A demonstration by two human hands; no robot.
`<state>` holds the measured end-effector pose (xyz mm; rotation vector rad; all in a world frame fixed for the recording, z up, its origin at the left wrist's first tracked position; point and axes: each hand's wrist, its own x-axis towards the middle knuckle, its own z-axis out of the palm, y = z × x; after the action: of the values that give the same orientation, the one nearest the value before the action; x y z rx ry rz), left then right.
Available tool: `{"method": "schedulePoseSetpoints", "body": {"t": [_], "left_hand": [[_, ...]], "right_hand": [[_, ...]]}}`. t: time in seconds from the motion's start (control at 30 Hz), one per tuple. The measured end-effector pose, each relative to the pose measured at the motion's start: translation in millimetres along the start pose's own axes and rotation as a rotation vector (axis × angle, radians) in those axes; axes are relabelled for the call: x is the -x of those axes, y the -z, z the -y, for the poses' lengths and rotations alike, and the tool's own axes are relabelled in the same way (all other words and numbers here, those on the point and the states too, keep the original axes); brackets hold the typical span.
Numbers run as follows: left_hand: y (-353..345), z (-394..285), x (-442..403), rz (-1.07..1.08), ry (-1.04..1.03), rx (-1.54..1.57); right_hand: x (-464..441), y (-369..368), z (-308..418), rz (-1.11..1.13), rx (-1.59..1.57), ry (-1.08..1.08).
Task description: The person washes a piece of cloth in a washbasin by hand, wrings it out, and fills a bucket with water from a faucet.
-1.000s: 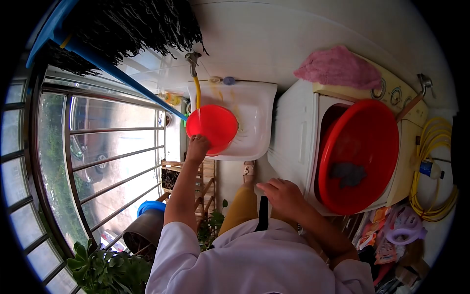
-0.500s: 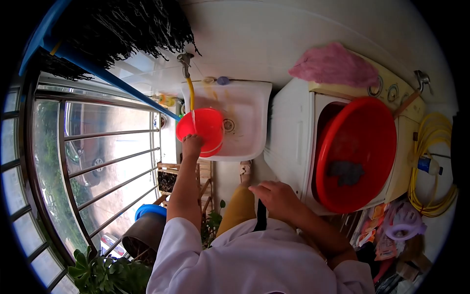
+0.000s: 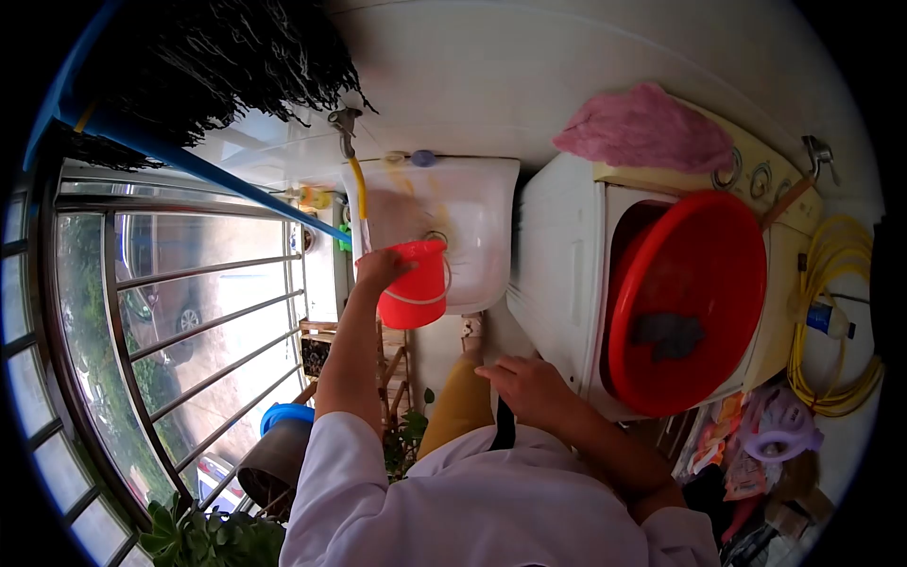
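My left hand (image 3: 385, 268) grips the rim of a red bucket (image 3: 414, 300) over the front left of the white sink (image 3: 487, 203). The bucket is tipped, its mouth toward the wall and its base toward me; a pale handle hangs across its side. Behind it, a yellow hose (image 3: 358, 186) hangs from the tap (image 3: 344, 123) into the sink. My right hand (image 3: 531, 386) holds nothing and hovers before my waist, fingers loosely bent and apart.
On my right, a large red basin (image 3: 727, 293) with a dark cloth (image 3: 668, 334) in it leans on the washing machine (image 3: 559, 274). A pink cloth (image 3: 647, 132) lies behind. A blue mop pole (image 3: 217, 163) slants across the left, beside window railings (image 3: 217, 304).
My left hand has tipped the bucket, swinging its mouth toward the wall and its base toward me. Earlier its inside faced up, under the hose. My right hand has barely moved.
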<state>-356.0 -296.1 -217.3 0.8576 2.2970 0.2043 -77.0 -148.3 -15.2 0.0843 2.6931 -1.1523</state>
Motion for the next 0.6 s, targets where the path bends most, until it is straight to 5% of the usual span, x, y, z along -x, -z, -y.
{"method": "schedulePoseSetpoints", "body": {"t": [0.6], "left_hand": [[3.7, -16.2, -4.9, 0.175, -0.015, -0.056]], "right_hand": [[4.2, -5.2, -8.8, 0.018, -0.019, -0.020]]}}
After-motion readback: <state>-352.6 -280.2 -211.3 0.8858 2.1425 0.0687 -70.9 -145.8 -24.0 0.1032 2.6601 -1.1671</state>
